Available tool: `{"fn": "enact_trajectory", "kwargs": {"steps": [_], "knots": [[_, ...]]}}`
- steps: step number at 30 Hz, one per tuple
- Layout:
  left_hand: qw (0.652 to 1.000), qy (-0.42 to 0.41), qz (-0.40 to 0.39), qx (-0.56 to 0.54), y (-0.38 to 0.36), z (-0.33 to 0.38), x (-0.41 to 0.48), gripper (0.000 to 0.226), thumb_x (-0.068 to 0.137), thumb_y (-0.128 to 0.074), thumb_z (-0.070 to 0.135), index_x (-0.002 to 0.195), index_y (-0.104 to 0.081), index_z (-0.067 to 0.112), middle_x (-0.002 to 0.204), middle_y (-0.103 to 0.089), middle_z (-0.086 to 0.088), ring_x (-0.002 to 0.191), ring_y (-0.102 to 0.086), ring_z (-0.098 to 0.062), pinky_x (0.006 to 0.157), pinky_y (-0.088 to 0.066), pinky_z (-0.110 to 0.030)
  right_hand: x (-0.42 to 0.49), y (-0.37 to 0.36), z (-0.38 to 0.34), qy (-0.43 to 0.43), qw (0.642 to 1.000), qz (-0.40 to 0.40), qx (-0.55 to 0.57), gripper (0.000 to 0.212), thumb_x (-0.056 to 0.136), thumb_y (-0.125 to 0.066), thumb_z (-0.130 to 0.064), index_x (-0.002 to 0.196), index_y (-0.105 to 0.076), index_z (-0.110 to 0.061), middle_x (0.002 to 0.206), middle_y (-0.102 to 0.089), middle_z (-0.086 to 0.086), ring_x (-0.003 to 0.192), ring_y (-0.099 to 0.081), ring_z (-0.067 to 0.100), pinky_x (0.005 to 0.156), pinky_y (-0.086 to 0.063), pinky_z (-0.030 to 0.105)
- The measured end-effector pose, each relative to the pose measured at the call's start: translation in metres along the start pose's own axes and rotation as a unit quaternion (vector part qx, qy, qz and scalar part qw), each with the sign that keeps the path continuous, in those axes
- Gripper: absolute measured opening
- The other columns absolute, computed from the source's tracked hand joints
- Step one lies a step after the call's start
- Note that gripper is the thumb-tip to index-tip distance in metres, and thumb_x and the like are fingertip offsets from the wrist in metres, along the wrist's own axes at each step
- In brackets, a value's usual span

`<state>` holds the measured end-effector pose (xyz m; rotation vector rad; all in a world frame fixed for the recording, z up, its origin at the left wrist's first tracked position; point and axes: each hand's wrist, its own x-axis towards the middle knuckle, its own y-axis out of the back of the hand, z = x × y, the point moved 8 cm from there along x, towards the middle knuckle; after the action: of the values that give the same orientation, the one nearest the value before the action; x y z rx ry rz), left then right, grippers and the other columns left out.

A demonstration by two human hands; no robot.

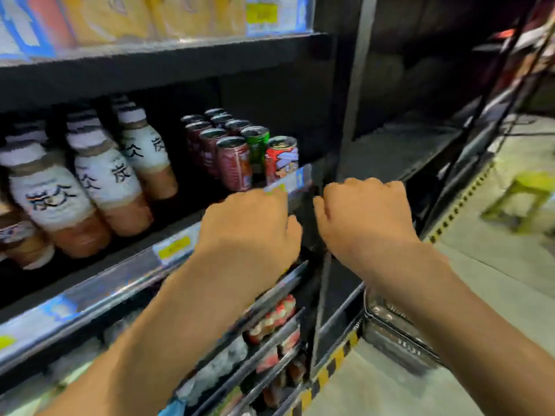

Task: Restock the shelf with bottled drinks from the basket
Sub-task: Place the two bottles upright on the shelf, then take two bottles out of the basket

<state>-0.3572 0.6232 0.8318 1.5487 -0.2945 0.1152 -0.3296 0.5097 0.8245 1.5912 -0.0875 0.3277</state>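
Note:
Both my hands hover in front of the middle shelf's front rail [168, 259]. My left hand [252, 226] is loosely curled with its fingers bent down near the price strip, and I see nothing in it. My right hand [363, 214] is curled the same way, just right of the shelf's end post, also with nothing visible in it. On the shelf stand white-labelled bottles of brown drink [102, 178] at the left and several red and green cans [237, 157] at the right. A dark basket [390, 334] sits on the floor under my right forearm.
An upper shelf [168, 52] carries orange and blue cartons. Lower shelves [270, 325] hold red-and-white packs. To the right stands a dark, mostly bare rack [399, 151]. A yellow stool [522, 199] stands on the pale floor beyond it. Yellow-black tape [330, 367] lines the shelf base.

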Motion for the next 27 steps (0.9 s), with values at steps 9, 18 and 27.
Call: {"fn": "enact_trajectory", "kwargs": {"steps": [9, 18, 27], "knots": [[0.977, -0.184, -0.099, -0.038, -0.128, 0.206, 0.090, 0.020, 0.100, -0.041, 0.034, 0.090, -0.039, 0.017, 0.088, -0.050, -0.004, 0.081, -0.049, -0.029, 0.067, -0.030, -0.032, -0.038, -0.086, 0.236, -0.230, 0.967, -0.083, -0.072, 0.026, 0.098, -0.045, -0.036, 0.104, -0.064, -0.019, 0.111, -0.068, 0.006, 0.108, -0.062, 0.032, 0.096, -0.038, 0.042], [0.946, -0.237, -0.220, 0.003, -0.309, 0.389, 0.208, 0.028, 0.103, -0.039, 0.031, 0.114, -0.055, 0.011, 0.112, -0.065, -0.009, 0.097, -0.061, -0.030, 0.071, -0.038, -0.034, -0.010, -0.216, 0.465, -0.351, 0.907, -0.226, -0.054, 0.034, 0.099, -0.046, -0.044, 0.117, -0.063, -0.021, 0.122, -0.066, 0.005, 0.117, -0.058, 0.031, 0.102, -0.035, 0.043], [0.887, -0.238, -0.395, 0.028, -0.513, 0.499, 0.291, 0.031, 0.101, -0.038, 0.034, 0.118, -0.058, 0.017, 0.120, -0.065, -0.006, 0.110, -0.062, -0.028, 0.084, -0.045, -0.035, 0.043, -0.388, 0.602, -0.356, 0.862, -0.360, -0.005, 0.036, 0.092, -0.054, -0.032, 0.125, -0.060, -0.020, 0.128, -0.064, 0.005, 0.122, -0.057, 0.030, 0.101, -0.037, 0.042]]}}
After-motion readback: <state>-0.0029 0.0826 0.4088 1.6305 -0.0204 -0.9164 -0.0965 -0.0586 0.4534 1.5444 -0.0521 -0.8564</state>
